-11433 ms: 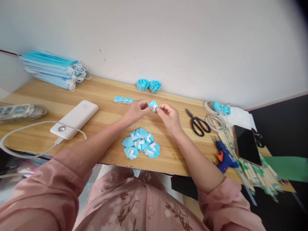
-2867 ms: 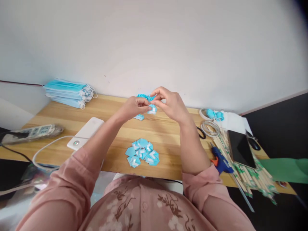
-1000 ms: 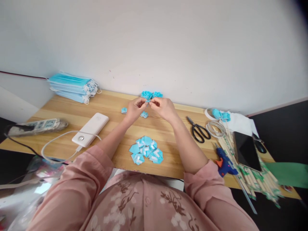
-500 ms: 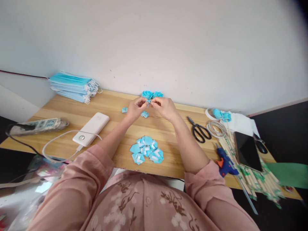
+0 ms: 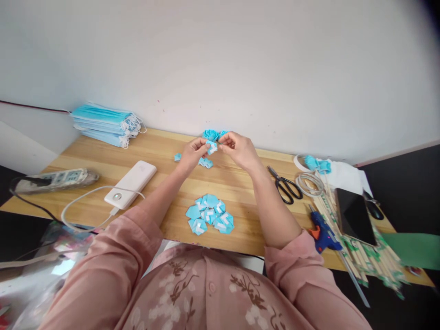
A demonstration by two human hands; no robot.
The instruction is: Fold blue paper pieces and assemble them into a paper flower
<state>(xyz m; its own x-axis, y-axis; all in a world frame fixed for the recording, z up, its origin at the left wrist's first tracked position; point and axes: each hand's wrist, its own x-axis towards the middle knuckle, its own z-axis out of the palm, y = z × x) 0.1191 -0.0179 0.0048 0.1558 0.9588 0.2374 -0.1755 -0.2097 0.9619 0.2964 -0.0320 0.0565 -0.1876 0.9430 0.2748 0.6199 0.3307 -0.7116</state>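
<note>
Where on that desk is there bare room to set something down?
Bare desk shows between the mask stack, power bank and left hand, and between the folded blue pieces and right forearm. The right end is crowded: scissors, glue gun, phone and sticks.

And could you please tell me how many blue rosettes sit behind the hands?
2: the left rosette directly behind the held piece, the right rosette partly hidden by the right hand.
</note>
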